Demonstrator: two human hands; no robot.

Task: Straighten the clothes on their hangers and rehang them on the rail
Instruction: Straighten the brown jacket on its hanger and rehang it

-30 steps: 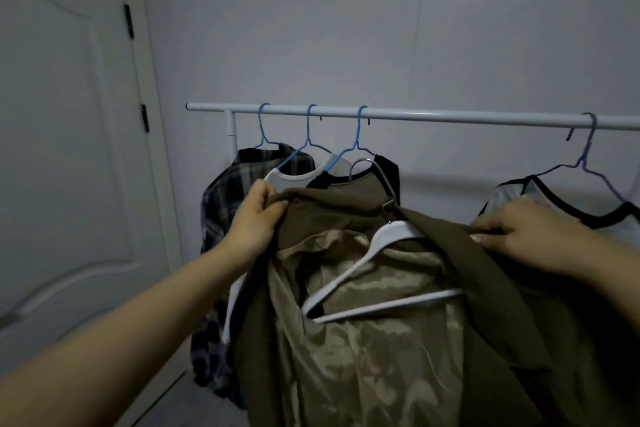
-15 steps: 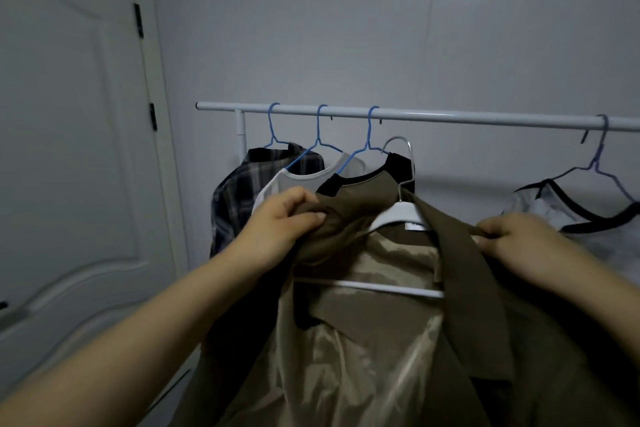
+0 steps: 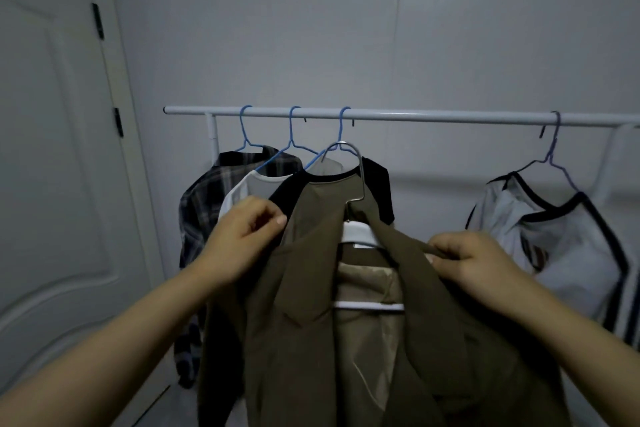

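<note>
Fingers: on the left hand [image 3: 242, 236] they curl in and pinch the left edge of the brown jacket [image 3: 304, 288], by its collar, in the middle of the frame. On the right hand [image 3: 474, 263] they curl round a fold of the jacket's other shoulder, middle right.
Hands: both grip the jacket cloth. Neither hand holds the hanger itself.
Jacket: it sits on a white hanger [image 3: 360, 234] in the lower middle of the frame. It hangs open, so the shiny lining [image 3: 367, 340] shows. The right side looks bunched and pulled over, so I think it is not straight yet.
Hanger hook: the silver hook [image 3: 349, 149] pokes up just under the white rail [image 3: 433, 116]. It is not over the rail. It shows in front of one of the blue hangers.
Rail: it runs across the upper middle of the frame, from left to the right edge.
Already hung: three blue hangers [image 3: 292, 135] sit on the rail at the upper left. They carry a checked shirt [image 3: 204, 204], a white top [image 3: 239, 191] and a black-sleeved top [image 3: 377, 184]. At the right a purple hanger [image 3: 554, 149] carries a pale top with black trim [image 3: 561, 243].
Done so far: four things are on the rail. I cannot tell if each one has been tidied.
Left to do: smooth the jacket's shoulders, then lift the hook onto the rail. The bare gap in the middle looks like the spot.
Around: a white door [image 3: 52, 184] stands at the left, and a plain wall is behind the rail.
</note>
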